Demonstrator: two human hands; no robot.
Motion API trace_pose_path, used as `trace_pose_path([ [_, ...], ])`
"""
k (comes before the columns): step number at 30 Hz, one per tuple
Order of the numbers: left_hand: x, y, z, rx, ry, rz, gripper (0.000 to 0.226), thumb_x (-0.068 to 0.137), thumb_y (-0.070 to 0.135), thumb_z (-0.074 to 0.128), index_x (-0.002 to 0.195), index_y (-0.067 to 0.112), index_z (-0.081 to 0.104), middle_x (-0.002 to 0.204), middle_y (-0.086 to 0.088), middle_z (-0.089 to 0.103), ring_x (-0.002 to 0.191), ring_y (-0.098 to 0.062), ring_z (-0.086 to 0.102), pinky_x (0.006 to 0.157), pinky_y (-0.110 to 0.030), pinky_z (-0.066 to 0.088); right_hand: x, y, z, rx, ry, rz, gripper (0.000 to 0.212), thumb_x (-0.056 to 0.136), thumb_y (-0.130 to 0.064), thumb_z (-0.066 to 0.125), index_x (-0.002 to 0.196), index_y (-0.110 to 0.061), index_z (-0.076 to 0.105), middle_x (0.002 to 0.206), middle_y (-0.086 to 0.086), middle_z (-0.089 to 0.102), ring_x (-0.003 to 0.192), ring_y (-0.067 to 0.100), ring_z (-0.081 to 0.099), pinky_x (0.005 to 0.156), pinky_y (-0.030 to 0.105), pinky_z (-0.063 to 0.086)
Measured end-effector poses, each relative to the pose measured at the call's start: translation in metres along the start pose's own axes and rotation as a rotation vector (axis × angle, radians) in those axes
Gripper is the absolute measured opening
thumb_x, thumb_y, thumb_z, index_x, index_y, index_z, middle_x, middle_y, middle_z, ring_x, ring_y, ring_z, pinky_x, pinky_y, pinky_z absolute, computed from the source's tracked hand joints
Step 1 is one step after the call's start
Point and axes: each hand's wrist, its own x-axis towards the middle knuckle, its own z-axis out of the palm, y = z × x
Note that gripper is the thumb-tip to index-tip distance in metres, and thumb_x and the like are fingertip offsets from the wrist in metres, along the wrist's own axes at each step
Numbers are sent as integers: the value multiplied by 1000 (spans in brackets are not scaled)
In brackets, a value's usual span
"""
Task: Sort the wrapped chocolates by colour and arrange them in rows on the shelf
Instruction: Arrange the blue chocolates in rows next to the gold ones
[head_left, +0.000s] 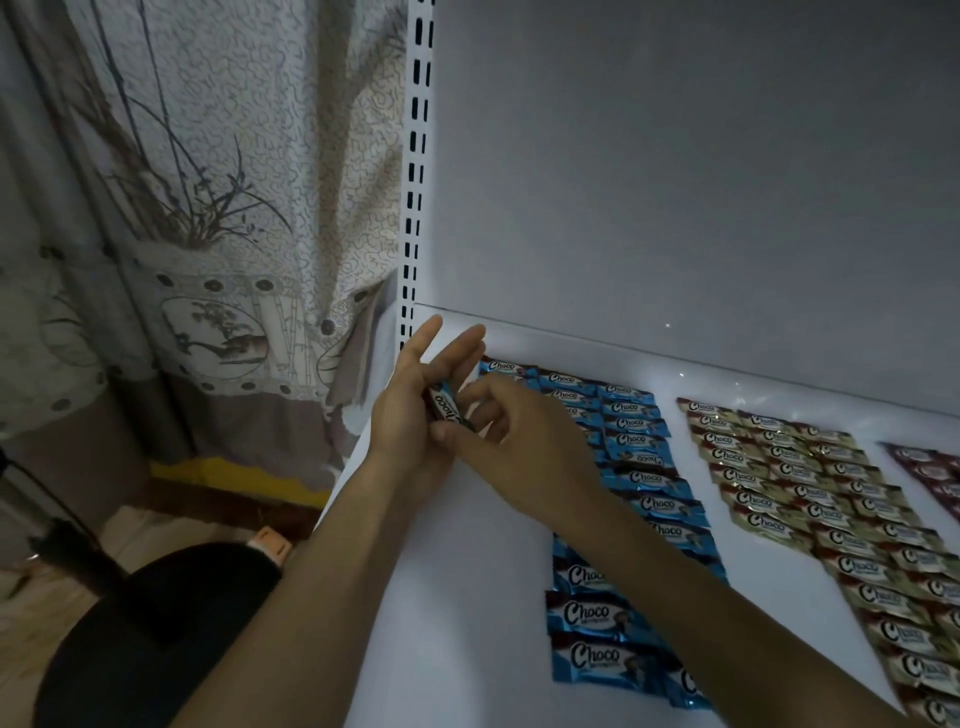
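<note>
Over the shelf (457, 597), right hand (519, 431) pinches a "Choco" chocolate (444, 408) against the straight-fingered left hand (405, 421).

Place: a small shop display is showing here, with a home-style furnishing beside it.
Shelving: a white metal shelf (467, 571) is meeting a slotted upright (418, 156) and a plain back panel (675, 182), as retail racks do.
Stock: blue chocolates (634, 431), gold chocolates (779, 467) and dark red chocolates (930, 467) are lying in rows, one brand.
Side: a patterned curtain (208, 208) is hanging left.
</note>
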Motion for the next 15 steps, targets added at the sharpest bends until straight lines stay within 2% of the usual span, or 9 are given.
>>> trace_pose_path([
  [2, 1, 0, 0, -29, -12, 6, 46, 98, 4, 33, 136, 26, 47, 120, -5, 69, 112, -15, 61, 51, -25, 51, 0, 0, 4, -3, 23, -10, 28, 81, -46, 68, 102, -27, 63, 76, -18, 57, 67, 1, 56, 66, 24, 47],
  [4, 3, -1, -1, -50, -8, -1, 46, 97, 4, 34, 135, 25, 48, 121, -7, 68, 110, -17, 61, 51, -26, 51, 1, 2, 7, 75, 32, 24, 23, 82, -37, 71, 100, -26, 64, 73, -19, 56, 65, 1, 55, 67, 25, 48],
  [6, 6, -3, -3, -50, 3, -58, 37, 99, 13, 37, 131, 20, 54, 119, -9, 69, 117, -22, 59, 59, -31, 54, 2, 5, 7, 117, 63, 55, 18, 81, -30, 72, 96, -26, 63, 70, -16, 57, 63, 1, 55, 64, 22, 47],
  [8, 6, -5, -4, 48, -15, -141, 36, 99, 27, 41, 111, 12, 71, 110, -10, 71, 117, -26, 59, 78, -38, 53, 2, 8, 4, 166, 128, 88, 12, 83, -24, 70, 88, -28, 60, 67, -8, 63, 61, 6, 60, 60, 22, 49],
  [9, 5, -6, -3, 122, -53, -154, 39, 99, 30, 41, 100, 10, 75, 105, -11, 72, 109, -27, 60, 84, -38, 50, 2, 8, 1, 221, 161, 119, 13, 84, -22, 70, 85, -29, 59, 67, -4, 66, 60, 9, 63, 59, 24, 51],
  [11, 2, -7, -2, 263, -136, -126, 38, 97, 30, 44, 107, 4, 70, 108, -15, 70, 98, -28, 61, 82, -34, 49, 5, 7, -7, 422, 213, 215, 10, 86, -18, 69, 87, -22, 60, 70, 2, 70, 59, 11, 67, 55, 23, 52],
  [13, -2, -10, -1, 363, -201, -81, 31, 95, 23, 48, 112, 5, 66, 109, -15, 71, 98, -26, 67, 83, -30, 55, 9, 8, -16, 613, 242, 322, 11, 88, -15, 67, 95, -11, 60, 75, 4, 71, 57, 7, 66, 49, 15, 46],
  [15, -5, -12, 1, 476, -191, 3, 24, 97, 14, 49, 112, 7, 66, 103, -12, 73, 96, -23, 71, 87, -32, 57, 10, 7, -22, 647, 208, 379, 13, 90, -17, 65, 98, -10, 58, 80, 6, 71, 59, 9, 67, 45, 12, 43],
])
